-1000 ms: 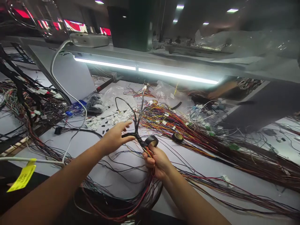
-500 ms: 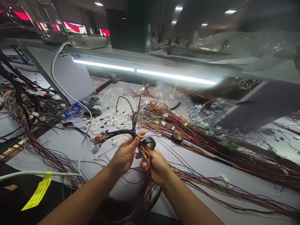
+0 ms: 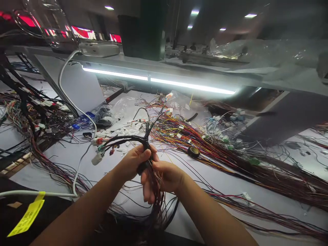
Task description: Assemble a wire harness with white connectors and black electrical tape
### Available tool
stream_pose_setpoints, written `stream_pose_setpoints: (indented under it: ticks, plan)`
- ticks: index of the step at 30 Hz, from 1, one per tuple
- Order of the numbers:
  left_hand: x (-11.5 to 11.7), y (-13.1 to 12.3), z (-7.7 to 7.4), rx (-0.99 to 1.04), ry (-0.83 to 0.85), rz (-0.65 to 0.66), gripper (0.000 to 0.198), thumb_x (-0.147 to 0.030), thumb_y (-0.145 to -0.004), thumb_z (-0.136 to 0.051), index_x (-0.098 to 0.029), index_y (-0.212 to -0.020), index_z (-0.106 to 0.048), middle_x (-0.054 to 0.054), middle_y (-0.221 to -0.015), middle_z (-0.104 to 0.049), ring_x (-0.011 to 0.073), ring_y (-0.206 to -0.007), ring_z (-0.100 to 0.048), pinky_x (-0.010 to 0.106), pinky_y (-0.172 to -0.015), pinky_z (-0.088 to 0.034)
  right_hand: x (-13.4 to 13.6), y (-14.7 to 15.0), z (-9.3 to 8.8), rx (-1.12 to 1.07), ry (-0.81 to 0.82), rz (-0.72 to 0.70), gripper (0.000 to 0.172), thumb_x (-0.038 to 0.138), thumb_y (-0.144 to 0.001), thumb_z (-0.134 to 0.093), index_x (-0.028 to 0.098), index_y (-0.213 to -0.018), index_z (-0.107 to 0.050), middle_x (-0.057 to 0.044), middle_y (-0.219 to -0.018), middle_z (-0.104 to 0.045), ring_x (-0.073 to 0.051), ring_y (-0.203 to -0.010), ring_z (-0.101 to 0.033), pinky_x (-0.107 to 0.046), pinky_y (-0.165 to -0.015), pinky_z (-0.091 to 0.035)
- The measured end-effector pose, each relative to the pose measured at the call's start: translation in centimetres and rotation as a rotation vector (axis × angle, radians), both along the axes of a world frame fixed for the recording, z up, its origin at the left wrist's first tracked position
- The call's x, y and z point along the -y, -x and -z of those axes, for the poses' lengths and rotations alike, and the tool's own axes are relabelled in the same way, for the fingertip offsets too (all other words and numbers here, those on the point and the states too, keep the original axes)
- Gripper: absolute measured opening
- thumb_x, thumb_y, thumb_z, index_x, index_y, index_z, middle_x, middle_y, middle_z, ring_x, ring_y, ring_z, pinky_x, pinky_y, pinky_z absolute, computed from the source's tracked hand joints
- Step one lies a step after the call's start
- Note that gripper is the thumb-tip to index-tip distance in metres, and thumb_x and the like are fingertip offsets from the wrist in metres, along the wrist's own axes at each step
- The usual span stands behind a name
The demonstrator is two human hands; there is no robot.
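A wire harness (image 3: pixel 146 136) rises between my hands, its junction wrapped in black tape. My left hand (image 3: pixel 134 161) pinches that taped junction with thumb and fingers. Just below it my right hand (image 3: pixel 164 176) is wrapped round the loose red and coloured wires of the harness, with a dark piece, maybe a black tape roll (image 3: pixel 142 167), wedged between the two hands. One black branch bends left and ends in small white and red connectors (image 3: pixel 97 155). Thinner branches run up and back to a small plug (image 3: pixel 169 95).
A second tape roll (image 3: pixel 194 151) lies on the white table (image 3: pixel 230 186) among a thick spread of coloured wires (image 3: pixel 230 153). A lit light strip (image 3: pixel 159 80) runs across under a shelf. More harnesses (image 3: pixel 25 112) crowd the left side; a white cable (image 3: pixel 77 109) and yellow tag (image 3: pixel 25 218) hang nearby.
My left hand came in from open reach to grip the taped junction. The right hand rolled over the bundle, hiding the tape roll. The left branch with connectors swung up.
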State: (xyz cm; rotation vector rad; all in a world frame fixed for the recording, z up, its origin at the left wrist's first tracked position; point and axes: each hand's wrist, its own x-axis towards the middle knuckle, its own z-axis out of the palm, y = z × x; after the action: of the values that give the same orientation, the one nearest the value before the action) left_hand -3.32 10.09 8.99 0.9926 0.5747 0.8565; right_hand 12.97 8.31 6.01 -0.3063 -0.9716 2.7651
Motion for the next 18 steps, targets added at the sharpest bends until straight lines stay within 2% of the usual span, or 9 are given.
stream_pose_setpoints:
  ticks: [3, 5, 6, 9, 12, 14, 15, 17, 18]
  plan:
    - [0.2, 0.3, -1.1, -0.069, -0.054, 0.023, 0.031, -0.044, -0.077, -0.07, -0.016, -0.087, -0.064, 0.004, -0.074, -0.066, 0.015, -0.068, -0.062, 0.025, -0.063, -0.049, -0.6, 1.7, -0.8, -0.023, 0.024, -0.1, 0.038, 0.038, -0.093, -0.036, 0.012, -0.078, -0.058, -0.002, -0.038, -0.057, -0.011, -0.026, -0.043, -0.023, -0.04, -0.04]
    - [0.3, 0.4, -1.8, -0.154, -0.07, -0.016, 0.029, -0.043, -0.079, -0.069, -0.015, -0.085, -0.064, 0.003, -0.07, -0.065, 0.0116, -0.059, -0.058, 0.021, -0.052, -0.044, 0.0, 2.6, -0.8, -0.048, 0.042, -0.133, 0.033, 0.03, -0.092, -0.038, 0.01, -0.076, -0.06, 0.003, -0.03, -0.047, -0.006, -0.02, -0.028, -0.019, -0.034, -0.031]
    - [0.2, 0.4, -2.1, -0.186, -0.069, -0.06, 0.028, -0.042, -0.079, -0.068, -0.015, -0.085, -0.064, 0.002, -0.068, -0.064, 0.0099, -0.054, -0.054, 0.02, -0.047, -0.041, 0.5, 2.9, -0.7, -0.049, 0.05, -0.118, 0.03, 0.028, -0.09, -0.042, 0.01, -0.077, -0.061, 0.005, -0.029, -0.045, -0.006, -0.02, -0.026, -0.018, -0.033, -0.028]
    - [0.1, 0.7, -2.7, -0.216, -0.063, -0.179, 0.028, -0.042, -0.078, -0.069, -0.015, -0.084, -0.065, 0.002, -0.068, -0.063, 0.0096, -0.053, -0.051, 0.02, -0.045, -0.038, 2.5, 3.1, -0.1, 0.007, 0.038, 0.042, 0.021, 0.03, -0.085, -0.055, 0.011, -0.08, -0.062, 0.008, -0.028, -0.041, -0.006, -0.022, -0.027, -0.017, -0.033, -0.025]
    - [-0.3, 1.6, -2.7, -0.228, -0.027, -0.196, 0.026, -0.039, -0.079, -0.07, -0.014, -0.086, -0.067, 0.003, -0.074, -0.064, 0.0119, -0.061, -0.055, 0.022, -0.054, -0.043, 4.0, 2.7, 0.5, 0.159, -0.048, 0.248, 0.022, 0.034, -0.083, -0.059, 0.012, -0.087, -0.062, 0.011, -0.028, -0.039, -0.006, -0.023, -0.028, -0.017, -0.033, -0.025]
    - [-0.6, 2.3, -2.5, -0.244, -0.02, -0.241, 0.025, -0.038, -0.078, -0.071, -0.014, -0.087, -0.068, 0.003, -0.077, -0.066, 0.0122, -0.064, -0.055, 0.023, -0.058, -0.043, 4.5, 2.4, 0.7, 0.32, -0.161, 0.399, 0.028, 0.035, -0.083, -0.059, 0.013, -0.101, -0.059, 0.01, -0.036, -0.047, -0.006, -0.025, -0.033, -0.017, -0.033, -0.027]
    - [-0.7, 2.7, -2.4, -0.251, -0.031, -0.281, 0.025, -0.037, -0.078, -0.071, -0.015, -0.087, -0.068, 0.004, -0.079, -0.066, 0.0123, -0.065, -0.056, 0.023, -0.06, -0.043, 4.6, 2.3, 0.7, 0.409, -0.238, 0.503, 0.035, 0.034, -0.082, -0.059, 0.016, -0.111, -0.055, 0.007, -0.047, -0.055, -0.006, -0.028, -0.036, -0.017, -0.033, -0.028]
    - [-0.8, 3.1, -2.1, -0.26, -0.048, -0.344, 0.024, -0.037, -0.077, -0.072, -0.016, -0.089, -0.067, 0.003, -0.082, -0.067, 0.0119, -0.067, -0.056, 0.023, -0.062, -0.043, 4.3, 2.2, 0.3, 0.573, -0.454, 0.758, 0.055, 0.031, -0.079, -0.063, 0.025, -0.129, -0.041, 0.0, -0.084, -0.065, -0.005, -0.037, -0.044, -0.019, -0.036, -0.036]
    - [-0.8, 3.0, -2.0, -0.255, -0.044, -0.35, 0.025, -0.036, -0.076, -0.073, -0.017, -0.09, -0.067, 0.001, -0.08, -0.066, 0.0114, -0.066, -0.056, 0.022, -0.062, -0.043, 4.1, 2.3, 0.0, 0.637, -0.606, 0.885, 0.063, 0.029, -0.078, -0.064, 0.031, -0.134, -0.035, -0.002, -0.102, -0.062, -0.005, -0.042, -0.047, -0.021, -0.04, -0.041]
